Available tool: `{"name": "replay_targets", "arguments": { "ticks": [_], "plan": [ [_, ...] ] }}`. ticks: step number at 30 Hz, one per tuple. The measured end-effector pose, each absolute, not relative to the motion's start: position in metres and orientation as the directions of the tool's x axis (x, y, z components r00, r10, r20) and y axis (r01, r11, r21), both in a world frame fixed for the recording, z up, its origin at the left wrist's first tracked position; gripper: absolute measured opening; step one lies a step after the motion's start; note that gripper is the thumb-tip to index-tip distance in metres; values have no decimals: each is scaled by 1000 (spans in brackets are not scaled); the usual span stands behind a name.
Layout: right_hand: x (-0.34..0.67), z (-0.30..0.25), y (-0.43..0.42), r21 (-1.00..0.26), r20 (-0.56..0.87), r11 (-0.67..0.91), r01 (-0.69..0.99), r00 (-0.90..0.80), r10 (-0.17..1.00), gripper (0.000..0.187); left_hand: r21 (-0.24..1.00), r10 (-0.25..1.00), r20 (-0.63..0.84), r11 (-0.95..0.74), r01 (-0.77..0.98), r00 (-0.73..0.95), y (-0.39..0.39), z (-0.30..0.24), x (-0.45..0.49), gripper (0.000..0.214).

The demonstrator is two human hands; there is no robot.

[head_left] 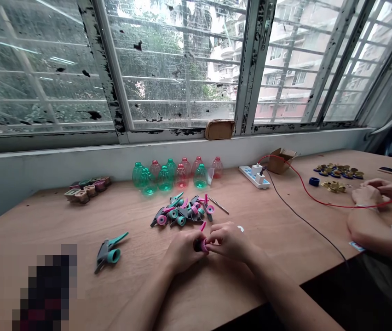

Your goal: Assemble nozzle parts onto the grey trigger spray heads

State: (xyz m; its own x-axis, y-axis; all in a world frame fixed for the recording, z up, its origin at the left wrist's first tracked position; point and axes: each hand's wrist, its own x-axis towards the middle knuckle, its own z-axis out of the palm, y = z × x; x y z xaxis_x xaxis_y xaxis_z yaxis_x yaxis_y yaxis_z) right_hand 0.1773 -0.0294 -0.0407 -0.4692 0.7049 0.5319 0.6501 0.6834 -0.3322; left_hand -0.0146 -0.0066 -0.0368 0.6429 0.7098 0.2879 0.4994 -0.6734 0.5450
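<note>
The left hand (pixel 184 250) and right hand (pixel 228 241) are pressing together around a small trigger-sprayer part (pixel 200 245) over the wooden workbench (pixel 130 294), pinching it between their fingers. Its dark body (pixel 197 246) is sitting toward the left hand and its pink collar (pixel 204 246) is facing the right, so the long axis is lying roughly crosswise (the fingers hide most of it). The pile of pink-and-teal sprayer heads (pixel 180 212) is lying just ahead, within easy reach.

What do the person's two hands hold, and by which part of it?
The left hand and right hand pinch a small pink and black plastic piece; the fingers hide it, so the exact place of the hold cannot be told.
</note>
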Motion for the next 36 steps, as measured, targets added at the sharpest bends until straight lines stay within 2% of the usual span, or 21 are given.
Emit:
{"name": "replay_targets", "arguments": {
  "ticks": [9,14,17,20,25,31,36],
  "plan": [
    [172,-50,-27,-339,550,657,673,-424,719,7,532,707,319,-685,499,631,-4,-38,-15,9],
    [173,-47,-29,-456,618,676,578,-341,709,7,625,717,358,-660,418,598,-2,-39,-15,14],
    [175,-44,-31,-505,601,661,555,-323,731,13,642,730,355,-644,416,583,-2,-40,-15,16],
    [178,-43,-31,-517,560,664,540,-374,739,24,652,736,353,-637,411,578,-2,-40,-15,16],
    [174,-46,-28,-522,515,663,537,-421,747,35,663,752,384,-629,406,536,-2,-41,-16,36],
    [164,-43,-26,-573,499,647,503,-412,762,32,581,721,499,-690,431,481,3,-44,-21,43],
    [163,-26,-10,-639,570,613,466,-248,783,26,538,674,686,-723,433,273,6,-43,-23,34]
  ]
}}
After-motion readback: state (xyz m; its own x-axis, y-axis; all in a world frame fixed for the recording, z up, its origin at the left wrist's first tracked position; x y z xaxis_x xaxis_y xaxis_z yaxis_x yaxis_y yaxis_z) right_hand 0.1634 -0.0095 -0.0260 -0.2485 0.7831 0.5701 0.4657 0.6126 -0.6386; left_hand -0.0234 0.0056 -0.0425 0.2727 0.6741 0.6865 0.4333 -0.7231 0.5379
